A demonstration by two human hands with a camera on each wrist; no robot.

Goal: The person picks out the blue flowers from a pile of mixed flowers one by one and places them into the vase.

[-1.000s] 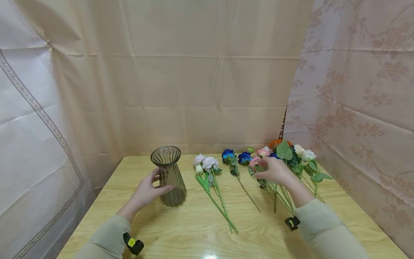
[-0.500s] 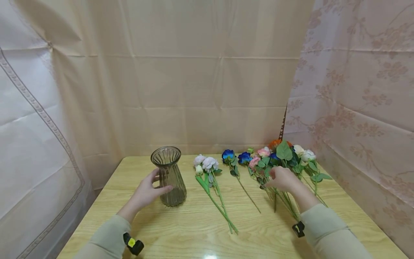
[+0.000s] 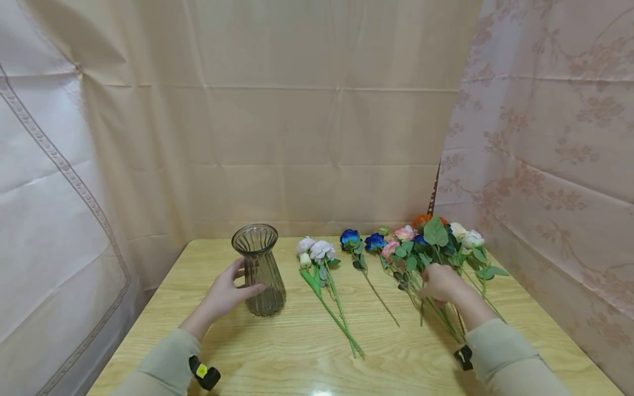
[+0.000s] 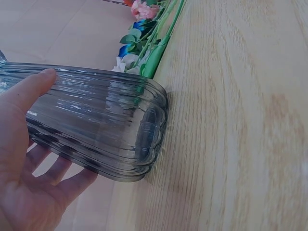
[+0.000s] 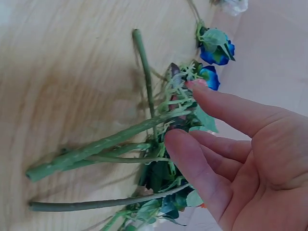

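Note:
My left hand (image 3: 224, 294) holds a grey ribbed glass vase (image 3: 266, 275) that stands upright on the table. In the left wrist view the thumb (image 4: 41, 84) lies along the vase's near side, and the fingers reach round the other side. At the right, my right hand (image 3: 443, 283) is over the stems of a heap of artificial flowers. The right wrist view has a thick green stem (image 5: 103, 144) running into the gap between thumb and forefinger, which stand apart. Pink flowers (image 3: 403, 233) and leaves lie just beyond the fingers.
Two crossed stems with white flowers (image 3: 322, 250) lie right of the vase. Beside them is a single blue rose (image 3: 349, 237), with another blue flower (image 3: 375, 241) near the heap. Orange and white blooms (image 3: 473, 238) lie farther right. A beige curtain (image 3: 317, 137) hangs behind the table.
My right hand has moved from the pink flowers toward me, slightly right and down to the stems. My left hand and the vase have stayed in place.

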